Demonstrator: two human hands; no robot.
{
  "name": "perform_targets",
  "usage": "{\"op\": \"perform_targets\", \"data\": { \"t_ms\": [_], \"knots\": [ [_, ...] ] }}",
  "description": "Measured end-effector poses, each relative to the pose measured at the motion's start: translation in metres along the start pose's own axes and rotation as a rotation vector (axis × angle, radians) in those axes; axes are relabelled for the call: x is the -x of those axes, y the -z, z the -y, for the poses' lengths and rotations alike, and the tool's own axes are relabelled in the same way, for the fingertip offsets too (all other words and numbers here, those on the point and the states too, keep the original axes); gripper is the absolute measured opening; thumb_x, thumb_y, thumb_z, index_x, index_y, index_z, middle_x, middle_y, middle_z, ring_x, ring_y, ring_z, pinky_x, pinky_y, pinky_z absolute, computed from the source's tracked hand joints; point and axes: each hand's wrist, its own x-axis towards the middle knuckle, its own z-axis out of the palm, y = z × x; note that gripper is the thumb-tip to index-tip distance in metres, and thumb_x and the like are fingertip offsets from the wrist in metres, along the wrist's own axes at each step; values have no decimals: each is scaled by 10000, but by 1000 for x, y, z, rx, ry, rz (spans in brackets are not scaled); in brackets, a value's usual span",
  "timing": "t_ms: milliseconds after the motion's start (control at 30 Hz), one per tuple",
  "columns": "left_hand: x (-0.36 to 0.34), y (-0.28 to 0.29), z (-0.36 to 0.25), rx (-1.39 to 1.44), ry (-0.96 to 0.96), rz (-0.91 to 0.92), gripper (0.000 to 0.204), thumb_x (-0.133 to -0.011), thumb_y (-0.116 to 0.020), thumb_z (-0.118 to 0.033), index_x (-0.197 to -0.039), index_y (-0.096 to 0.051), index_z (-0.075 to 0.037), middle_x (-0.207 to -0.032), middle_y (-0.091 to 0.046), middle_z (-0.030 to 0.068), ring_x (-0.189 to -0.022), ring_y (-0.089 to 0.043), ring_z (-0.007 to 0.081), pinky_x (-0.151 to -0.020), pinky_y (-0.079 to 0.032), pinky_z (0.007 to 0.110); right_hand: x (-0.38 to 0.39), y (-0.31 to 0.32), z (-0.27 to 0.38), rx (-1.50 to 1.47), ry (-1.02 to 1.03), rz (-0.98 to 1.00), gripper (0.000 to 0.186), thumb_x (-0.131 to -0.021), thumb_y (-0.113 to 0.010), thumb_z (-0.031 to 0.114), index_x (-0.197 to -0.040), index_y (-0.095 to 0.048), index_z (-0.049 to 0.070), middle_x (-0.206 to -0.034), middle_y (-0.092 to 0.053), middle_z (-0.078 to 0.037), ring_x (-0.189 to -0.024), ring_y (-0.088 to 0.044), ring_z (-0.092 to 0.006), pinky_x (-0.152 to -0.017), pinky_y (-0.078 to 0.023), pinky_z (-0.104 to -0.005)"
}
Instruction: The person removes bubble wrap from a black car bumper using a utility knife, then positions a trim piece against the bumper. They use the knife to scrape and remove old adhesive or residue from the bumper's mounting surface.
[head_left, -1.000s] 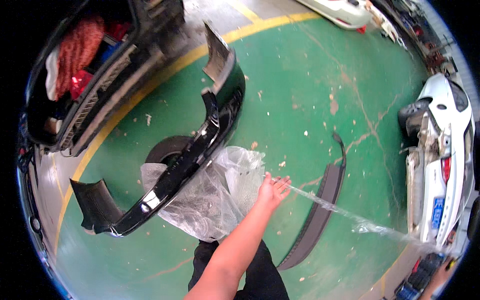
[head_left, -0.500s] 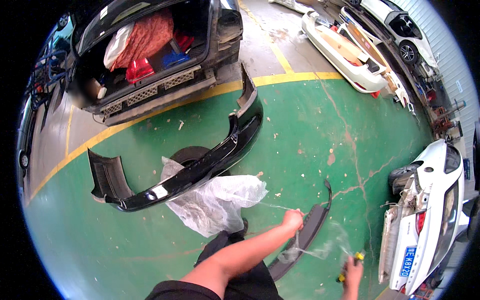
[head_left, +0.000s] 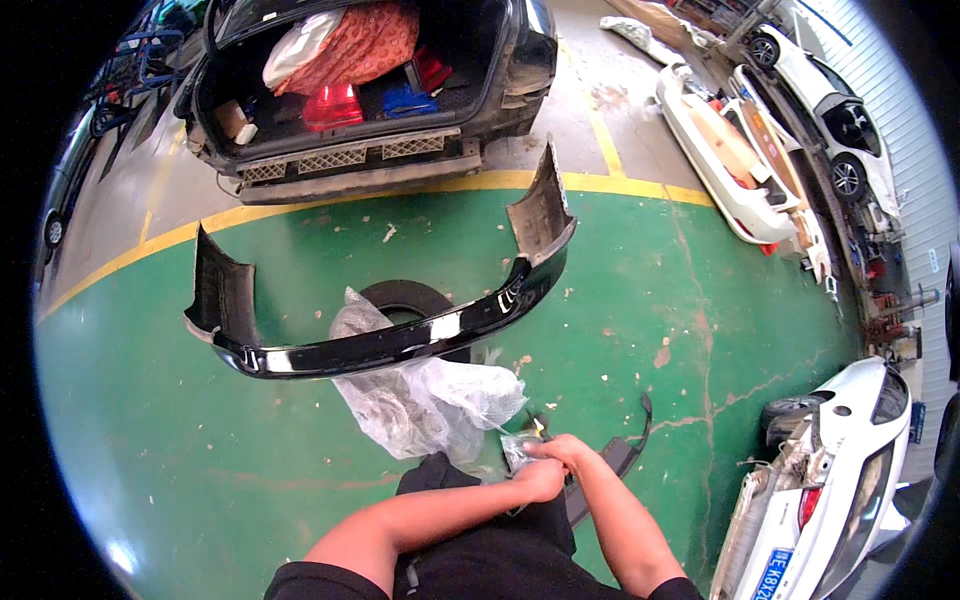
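Observation:
My left hand [head_left: 540,480] and my right hand [head_left: 563,450] meet low in the middle, both closed around crumpled clear plastic film [head_left: 516,449] and a small black-and-yellow tool [head_left: 540,424], partly hidden by the fingers. Ahead lies bubble wrap [head_left: 395,405] beneath a glossy black bumper [head_left: 350,350], which rests over a loose tire [head_left: 423,295]. A long dark grey trim strip [head_left: 625,455] lies on the green floor just right of my hands.
A black car with open trunk [head_left: 370,150] holding cloths and red lamps stands behind the bumper. White bumpers [head_left: 720,180] lie at back right, near a white car [head_left: 840,130] along the wall. Another white car [head_left: 830,500], stripped at its rear, stands close on the right.
My right hand has come in from the far right with the tool to join my left hand. The stretched film is now bunched between them. The view has tilted up.

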Motion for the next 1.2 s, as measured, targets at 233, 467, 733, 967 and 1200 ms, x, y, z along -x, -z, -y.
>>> {"op": "perform_targets", "data": {
  "t_ms": [233, 467, 733, 967, 1200],
  "knots": [
    [-46, 61, 5, 135, 113, -62, 419, -995, -537, -420, -1167, -673, -63, -1111, -703, 198, -1029, -678, 386, -890, -531, 491, -69, 54, -54, 477, 303, -133, 518, -768, -831, 408, -986, -697, -42, -927, -740, -204, -839, -717, -305, -760, -540, -434],
    [-164, 88, 100, -795, -95, -465, 407, -863, -689, -241, -1251, -634, -134, -1338, -606, 166, -1220, -597, 340, -1052, -417, 511, -23, 134, -42, 141, 555, 93, 396, -886, -731, 313, -1118, -667, -1, -1032, -696, -246, -993, -663, -420, -884, -506, -450],
    [-166, 97, 174, -671, 521, 21, 337, -961, -446, -266, -993, -739, -102, -1044, -738, 192, -978, -710, 373, -879, -546, 493, -15, 214, -51, -235, 299, 286, 383, -870, -787, 269, -1135, -663, 23, -969, -713, -97, -924, -647, -185, -905, -501, -365],
    [-18, 89, 239, -655, 1135, -204, 423, -1021, -333, -219, -1025, -710, -27, -1027, -751, 175, -978, -730, 343, -867, -558, 463, 67, 365, -55, -458, 220, 64, 292, -785, -851, 141, -984, -643, 91, -852, -640, 7, -772, -609, -122, -728, -511, -320],
    [18, 60, 235, -582, 1266, -296, 354, -1016, -380, -221, -1122, -677, -60, -1018, -764, 113, -915, -751, 302, -766, -587, 423, 106, 367, -39, -76, 407, -321, 241, -753, -795, 60, -918, -621, 49, -814, -655, -39, -711, -613, -181, -662, -495, -349]
  ]
}}
